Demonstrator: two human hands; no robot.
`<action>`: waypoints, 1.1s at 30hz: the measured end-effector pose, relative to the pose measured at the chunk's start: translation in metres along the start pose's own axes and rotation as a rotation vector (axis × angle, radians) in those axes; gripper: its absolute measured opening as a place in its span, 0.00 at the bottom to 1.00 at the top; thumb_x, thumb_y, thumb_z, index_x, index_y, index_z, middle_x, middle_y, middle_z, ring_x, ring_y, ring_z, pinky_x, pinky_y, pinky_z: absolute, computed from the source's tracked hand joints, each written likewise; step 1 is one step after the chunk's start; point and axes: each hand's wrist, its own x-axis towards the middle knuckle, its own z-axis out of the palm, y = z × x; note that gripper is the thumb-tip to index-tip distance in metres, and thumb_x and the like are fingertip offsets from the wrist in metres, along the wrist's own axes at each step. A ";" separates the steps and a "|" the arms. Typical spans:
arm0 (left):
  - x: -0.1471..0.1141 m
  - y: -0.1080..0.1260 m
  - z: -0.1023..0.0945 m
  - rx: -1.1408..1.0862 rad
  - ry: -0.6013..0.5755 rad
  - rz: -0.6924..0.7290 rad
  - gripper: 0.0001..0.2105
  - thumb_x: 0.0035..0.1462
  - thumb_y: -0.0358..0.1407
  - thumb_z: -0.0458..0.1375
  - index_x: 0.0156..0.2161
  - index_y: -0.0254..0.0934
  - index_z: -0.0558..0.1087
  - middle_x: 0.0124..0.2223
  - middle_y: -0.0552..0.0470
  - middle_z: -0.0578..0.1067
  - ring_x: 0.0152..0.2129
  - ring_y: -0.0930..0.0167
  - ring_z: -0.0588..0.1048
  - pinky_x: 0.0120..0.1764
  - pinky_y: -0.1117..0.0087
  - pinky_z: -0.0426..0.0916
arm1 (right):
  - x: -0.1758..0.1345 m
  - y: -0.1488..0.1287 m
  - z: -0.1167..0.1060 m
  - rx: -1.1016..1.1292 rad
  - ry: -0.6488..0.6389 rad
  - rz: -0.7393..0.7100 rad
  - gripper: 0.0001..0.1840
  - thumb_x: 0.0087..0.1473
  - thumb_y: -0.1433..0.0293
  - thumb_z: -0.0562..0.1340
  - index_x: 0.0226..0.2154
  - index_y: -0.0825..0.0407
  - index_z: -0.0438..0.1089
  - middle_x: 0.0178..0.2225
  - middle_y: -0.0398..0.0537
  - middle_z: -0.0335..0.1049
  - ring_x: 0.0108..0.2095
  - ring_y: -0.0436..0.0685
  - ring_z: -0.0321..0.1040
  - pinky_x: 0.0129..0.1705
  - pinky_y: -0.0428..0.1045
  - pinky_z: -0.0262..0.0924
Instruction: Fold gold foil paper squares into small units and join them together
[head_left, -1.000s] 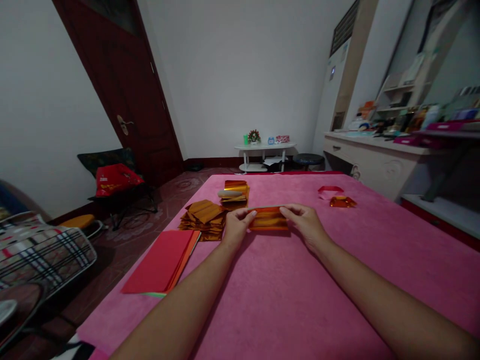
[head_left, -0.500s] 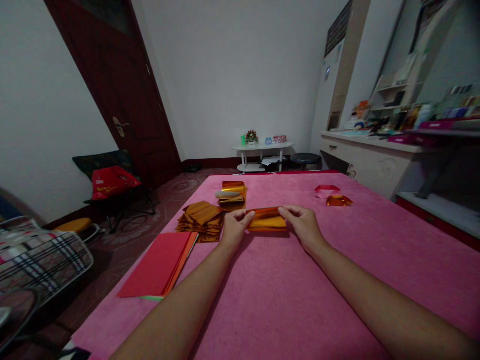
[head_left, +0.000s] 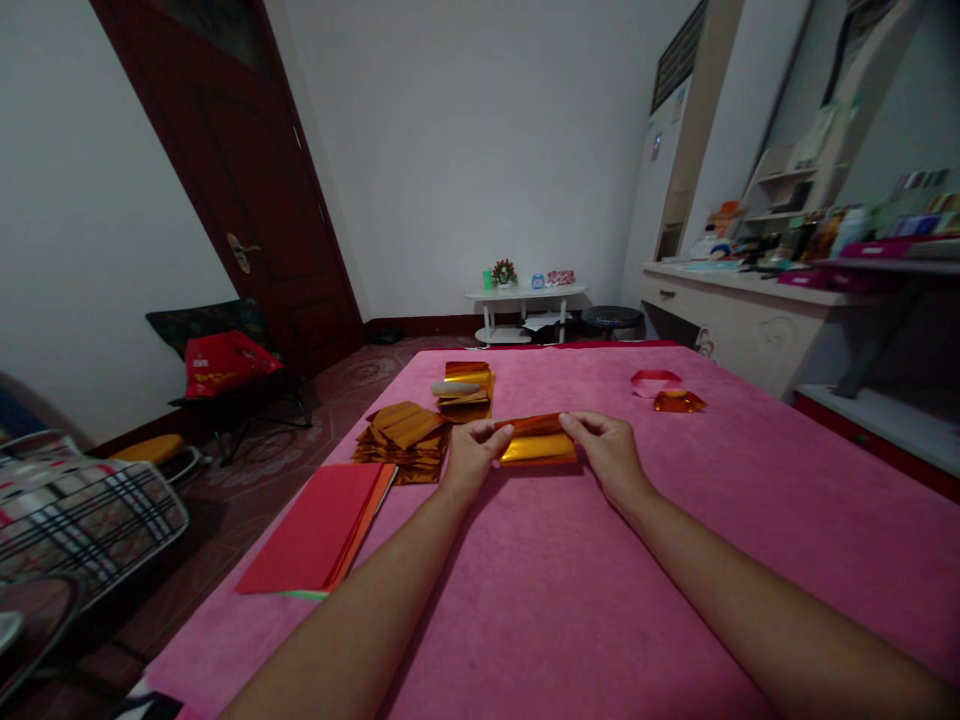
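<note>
A sheet of shiny gold foil paper (head_left: 537, 448), its far edge folded over, is stretched between my two hands just above the pink cloth (head_left: 570, 590). My left hand (head_left: 472, 450) pinches its left end with thumb and fingers. At the right end, my right hand (head_left: 606, 448) pinches the far corner in the same way. Left of my left hand lies a fanned stack of gold papers (head_left: 405, 440). Behind that, a grey rounded object (head_left: 459, 388) rests on another pile of gold foil paper (head_left: 472, 375).
Red and orange paper sheets (head_left: 319, 530) lie near the left edge. On the right are a pink paper band (head_left: 655, 378) and a folded gold foil piece (head_left: 679, 402). A white dresser (head_left: 750, 320) stands beyond, and a chair with a red bag (head_left: 229, 364) is at left.
The foil paper and both hands have shifted very slightly to the right. More light glints off the foil's near face. Both pinches are kept.
</note>
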 end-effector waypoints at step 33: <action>0.001 0.000 -0.003 -0.037 0.067 -0.051 0.16 0.42 0.43 0.65 0.32 0.30 0.77 0.21 0.53 0.71 0.15 0.79 0.65 0.19 0.78 0.59 | 0.002 0.011 -0.002 -0.032 0.103 -0.024 0.16 0.43 0.60 0.65 0.32 0.55 0.77 0.32 0.50 0.76 0.33 0.59 0.71 0.35 0.52 0.64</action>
